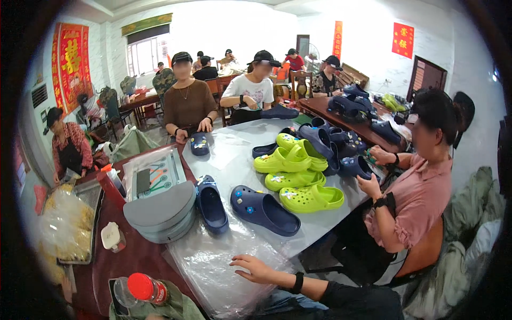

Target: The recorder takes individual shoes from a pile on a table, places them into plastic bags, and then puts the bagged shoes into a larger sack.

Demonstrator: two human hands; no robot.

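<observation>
My right hand (255, 268) reaches in from the lower right, a black band on its wrist. Its fingers are stretched and slightly apart, with nothing held. Under and beside it lie clear plastic bags (213, 277) on the table's near edge. Just beyond the bags, two navy clogs rest on the table: one narrow-on (212, 208) and one turned sideways (261, 209) with small charms on its toe. Lime green clogs (312, 198) with charms are piled to the right of them, in front of more navy clogs (319, 140). My left hand does not show.
Grey rounded pads (162, 210) are stacked at left, near a white container (113, 237). A red-lidded jar (146, 288) stands at the lower left. A tray (88, 224) holds yellowish bagged pieces. Co-workers sit around the table; one at right handles a navy clog (354, 167).
</observation>
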